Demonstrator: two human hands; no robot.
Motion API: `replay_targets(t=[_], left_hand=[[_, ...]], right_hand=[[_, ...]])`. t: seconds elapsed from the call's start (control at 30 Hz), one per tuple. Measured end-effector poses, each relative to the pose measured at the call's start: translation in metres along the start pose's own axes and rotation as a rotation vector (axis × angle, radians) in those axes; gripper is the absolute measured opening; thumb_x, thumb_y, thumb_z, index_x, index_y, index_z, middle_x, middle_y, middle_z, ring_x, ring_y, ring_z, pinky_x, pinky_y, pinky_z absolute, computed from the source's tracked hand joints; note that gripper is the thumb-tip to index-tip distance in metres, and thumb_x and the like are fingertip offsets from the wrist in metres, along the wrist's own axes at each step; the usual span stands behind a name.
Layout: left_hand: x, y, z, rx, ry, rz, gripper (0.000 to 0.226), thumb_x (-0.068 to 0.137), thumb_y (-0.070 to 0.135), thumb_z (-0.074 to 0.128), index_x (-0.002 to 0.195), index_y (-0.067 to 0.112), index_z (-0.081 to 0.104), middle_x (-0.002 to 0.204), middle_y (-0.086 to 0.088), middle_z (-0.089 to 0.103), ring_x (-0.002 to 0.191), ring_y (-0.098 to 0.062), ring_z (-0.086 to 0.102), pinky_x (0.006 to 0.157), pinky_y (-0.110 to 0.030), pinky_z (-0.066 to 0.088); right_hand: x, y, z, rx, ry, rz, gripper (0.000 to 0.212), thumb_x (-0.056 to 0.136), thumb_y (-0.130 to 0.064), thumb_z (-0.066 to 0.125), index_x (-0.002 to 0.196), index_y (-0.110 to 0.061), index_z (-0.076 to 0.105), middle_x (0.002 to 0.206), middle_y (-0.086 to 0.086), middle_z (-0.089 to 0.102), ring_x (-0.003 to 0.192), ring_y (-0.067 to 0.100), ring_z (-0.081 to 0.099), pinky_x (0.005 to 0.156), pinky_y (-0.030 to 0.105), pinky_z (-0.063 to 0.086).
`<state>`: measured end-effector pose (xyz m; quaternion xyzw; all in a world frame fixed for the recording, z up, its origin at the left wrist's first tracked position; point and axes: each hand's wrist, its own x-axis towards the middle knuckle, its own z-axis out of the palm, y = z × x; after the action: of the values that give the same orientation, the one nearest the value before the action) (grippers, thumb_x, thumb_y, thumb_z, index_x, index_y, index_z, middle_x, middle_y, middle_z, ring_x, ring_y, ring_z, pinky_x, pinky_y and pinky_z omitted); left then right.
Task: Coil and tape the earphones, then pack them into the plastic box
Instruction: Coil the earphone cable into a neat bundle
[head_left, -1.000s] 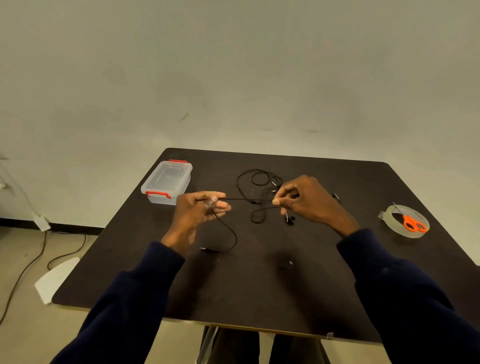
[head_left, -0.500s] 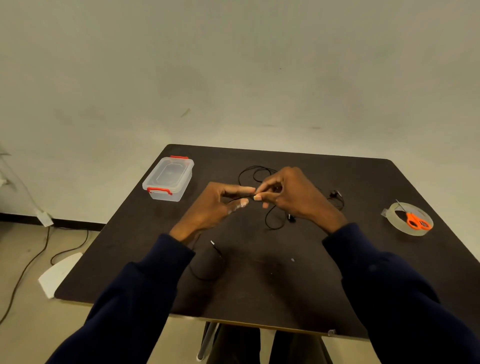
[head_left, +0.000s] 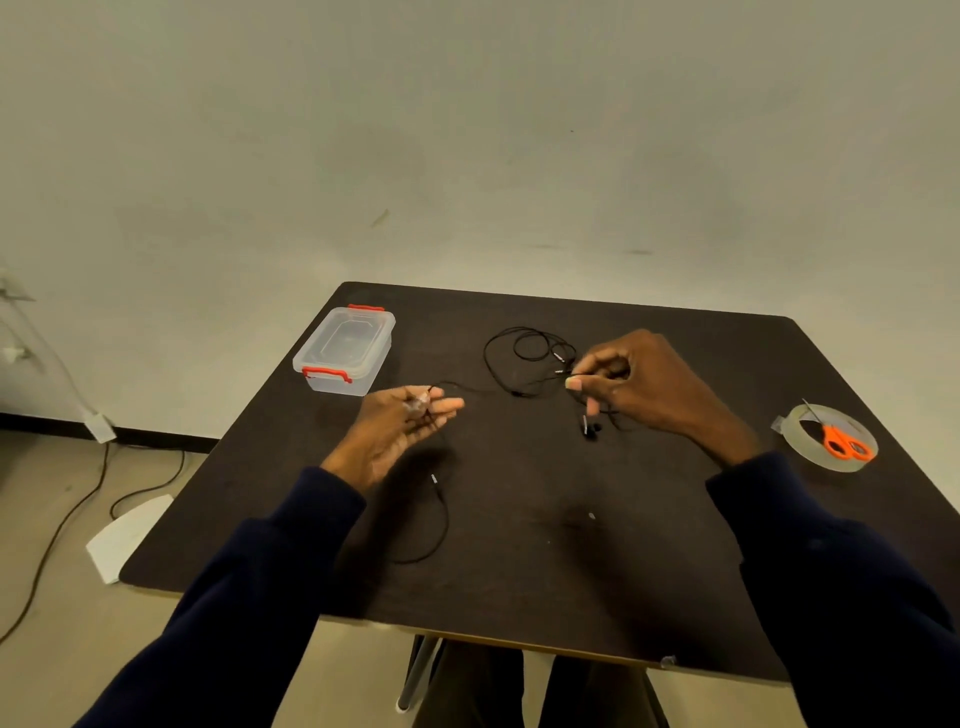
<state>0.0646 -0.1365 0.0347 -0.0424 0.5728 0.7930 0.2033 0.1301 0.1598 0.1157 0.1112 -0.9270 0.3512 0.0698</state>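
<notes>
Coiling step, early stage. The person's hands are working apart over the dark worktop (head_left: 519, 571). The left hand (head_left: 410, 423) is holding one stretch of the earphones (head_left: 519, 358) across its nearly straight fingers, the cable seemingly pinned there by the thumb. The right hand (head_left: 641, 384) is pinching another stretch of the same cable between curled fingertips. Most of the cable is lying on the worktop between the hands as a loose tangle. The earbuds (head_left: 589, 428) are resting just below the right hand, and the plug (head_left: 434, 478) is trailing below the left.

No neat coil is forming yet, so taping and packing appear to be some way off. The next move is likely calling for the right hand to feed slack round the left hand's fingers, loop by loop, without snagging the tangle.

The plastic box (head_left: 343, 351) is standing beyond the left hand with its lid on and red latches down, and it is looking empty. To the right, the scissors (head_left: 844, 441) are lying on the tape roll (head_left: 802, 415).
</notes>
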Motion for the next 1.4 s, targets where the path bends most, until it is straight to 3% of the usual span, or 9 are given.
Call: replay_targets(t=[0.07, 0.2, 0.27, 0.5, 0.73, 0.93, 1.1, 1.27, 1.4], left_hand=[[-0.002, -0.005, 0.002, 0.408, 0.027, 0.116, 0.020, 0.101, 0.000, 0.058, 0.114, 0.004, 0.073, 0.121, -0.015, 0.075, 0.107, -0.019, 0.074, 0.088, -0.027, 0.060], [0.000, 0.000, 0.007, 0.895, 0.057, 0.357, 0.053, 0.093, -0.019, 0.053, 0.131, 0.014, 0.068, 0.143, -0.005, 0.063, 0.136, -0.015, 0.055, 0.117, -0.034, 0.043], [-0.004, 0.008, 0.011, 0.916, -0.037, 0.473, 0.057, 0.091, -0.021, 0.052, 0.130, 0.016, 0.069, 0.142, -0.003, 0.064, 0.138, -0.012, 0.054, 0.116, -0.031, 0.043], [-0.017, 0.025, 0.016, 0.847, -0.244, 0.587, 0.020, 0.092, 0.029, 0.070, 0.102, 0.015, 0.081, 0.093, 0.007, 0.081, 0.090, -0.014, 0.074, 0.078, -0.021, 0.057], [-0.016, 0.019, -0.001, 0.543, -0.252, 0.336, 0.028, 0.107, 0.016, 0.052, 0.130, 0.009, 0.067, 0.104, -0.015, 0.078, 0.090, -0.026, 0.075, 0.085, -0.035, 0.061], [-0.003, 0.015, -0.016, 0.433, -0.057, 0.400, 0.022, 0.104, 0.002, 0.054, 0.113, 0.000, 0.074, 0.095, -0.014, 0.078, 0.080, -0.017, 0.073, 0.077, -0.026, 0.059], [0.004, 0.004, -0.046, 0.662, 0.193, 0.413, 0.023, 0.103, 0.001, 0.056, 0.101, 0.010, 0.076, 0.096, -0.013, 0.079, 0.084, -0.016, 0.076, 0.088, -0.036, 0.062], [0.003, 0.001, -0.051, 1.145, -0.083, 0.395, 0.037, 0.092, -0.009, 0.067, 0.119, 0.016, 0.075, 0.117, -0.002, 0.074, 0.109, -0.013, 0.070, 0.104, -0.040, 0.056], [-0.004, 0.009, -0.037, 1.312, -0.101, 0.543, 0.052, 0.085, -0.016, 0.066, 0.123, 0.019, 0.072, 0.140, -0.003, 0.061, 0.136, -0.020, 0.051, 0.118, -0.044, 0.041]], right_hand=[[0.001, 0.002, 0.006, -0.003, 0.000, -0.020, 0.008, 0.092, -0.027, 0.075, 0.092, -0.020, 0.080, 0.064, -0.006, 0.074, 0.057, 0.015, 0.070, 0.059, 0.030, 0.055], [0.007, 0.002, 0.034, -0.047, -0.048, -0.012, 0.014, 0.093, -0.034, 0.073, 0.098, -0.023, 0.081, 0.063, -0.006, 0.074, 0.047, 0.008, 0.059, 0.052, 0.028, 0.049], [0.011, -0.001, 0.047, -0.072, -0.043, -0.012, 0.016, 0.094, -0.037, 0.072, 0.101, -0.025, 0.080, 0.063, -0.007, 0.073, 0.047, 0.003, 0.056, 0.052, 0.027, 0.046], [0.025, -0.021, 0.073, -0.130, -0.015, -0.060, 0.013, 0.094, -0.037, 0.071, 0.096, -0.028, 0.081, 0.059, -0.012, 0.070, 0.047, 0.004, 0.055, 0.049, 0.024, 0.040], [0.029, -0.031, 0.083, -0.199, -0.058, -0.053, 0.019, 0.095, -0.040, 0.069, 0.099, -0.025, 0.081, 0.059, -0.010, 0.070, 0.051, -0.007, 0.058, 0.052, 0.018, 0.036], [0.027, -0.021, 0.081, -0.124, -0.087, -0.026, 0.022, 0.097, -0.039, 0.067, 0.091, -0.022, 0.080, 0.060, -0.009, 0.071, 0.048, 0.001, 0.056, 0.054, 0.022, 0.042], [0.010, -0.001, 0.055, -0.047, -0.027, 0.013, 0.023, 0.097, -0.029, 0.069, 0.084, -0.014, 0.082, 0.061, -0.007, 0.073, 0.050, -0.004, 0.058, 0.054, 0.008, 0.041], [0.009, 0.005, 0.061, -0.034, 0.000, 0.023, 0.014, 0.094, -0.024, 0.074, 0.088, -0.013, 0.082, 0.061, -0.006, 0.072, 0.048, -0.001, 0.056, 0.049, 0.010, 0.038], [0.019, -0.012, 0.073, -0.048, 0.004, -0.012, 0.014, 0.095, -0.027, 0.073, 0.090, -0.016, 0.080, 0.064, -0.007, 0.072, 0.051, -0.004, 0.058, 0.050, 0.010, 0.039]])
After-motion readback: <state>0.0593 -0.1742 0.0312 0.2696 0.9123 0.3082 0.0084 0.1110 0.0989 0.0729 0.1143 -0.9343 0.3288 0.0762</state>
